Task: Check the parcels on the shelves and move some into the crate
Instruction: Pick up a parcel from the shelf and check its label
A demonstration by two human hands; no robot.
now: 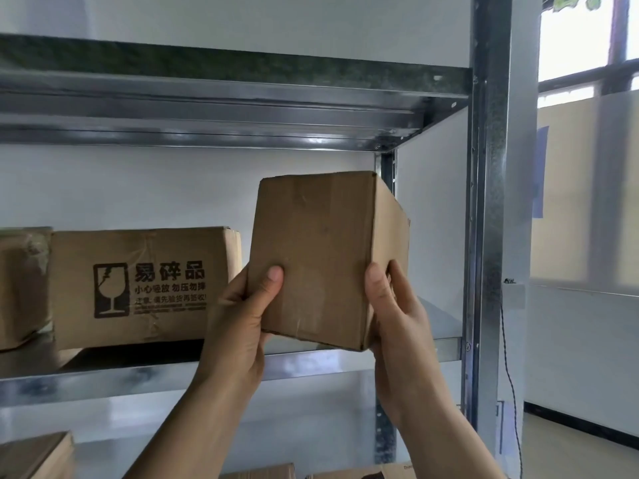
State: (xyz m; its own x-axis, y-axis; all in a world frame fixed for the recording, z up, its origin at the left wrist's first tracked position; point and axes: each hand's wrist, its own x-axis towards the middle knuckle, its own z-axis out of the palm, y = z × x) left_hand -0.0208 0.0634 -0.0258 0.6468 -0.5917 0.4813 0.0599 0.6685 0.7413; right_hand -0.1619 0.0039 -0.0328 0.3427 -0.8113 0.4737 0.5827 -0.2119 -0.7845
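A plain brown cardboard parcel point(321, 250) is held up, slightly tilted, in front of the right end of a metal shelf point(345, 361). My left hand point(238, 323) grips its lower left edge, thumb on the front face. My right hand point(397, 312) grips the lower right corner, thumb on the front edge and fingers on the side face. On the same shelf, to the left, stands a wider parcel point(138, 288) printed with a fragile-glass symbol and black characters. Another taped parcel point(20, 288) sits at the far left. No crate is in view.
The shelf above point(242, 98) hangs low over the held parcel. The steel upright point(487, 202) stands just right of it. On the shelf below, parcel tops point(34, 458) show at the bottom left and cardboard point(345, 473) at the bottom middle. A window and a dangling cord lie at the right.
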